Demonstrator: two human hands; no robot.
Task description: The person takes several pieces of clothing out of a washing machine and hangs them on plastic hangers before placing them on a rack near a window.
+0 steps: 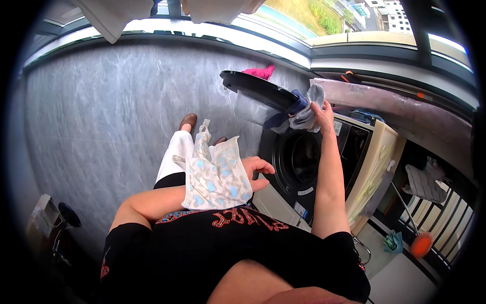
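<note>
My right hand (323, 115) grips a bundle of grey cloth (305, 116), maybe socks, above the front-loading washing machine (268, 161). A navy cloth (276, 120) hangs beside that bundle, against the open round door (258, 89); whether my fingers also hold it cannot be told. Below them the dark drum opening (303, 157) faces out. Over my left wrist and forearm lies a white cloth (216, 182) with blue and beige hearts and a strap-like end. My left hand (260, 171) sticks out past it, fingers apart and free of any object.
A pink cloth (262, 72) shows behind the door, near the window wall. Right of the washer run a beige cabinet panel (376, 167) and a long pinkish wrapped roll (353, 93). An orange-headed stick (421, 245) leans at lower right. Grey marbled floor (114, 106) spreads left.
</note>
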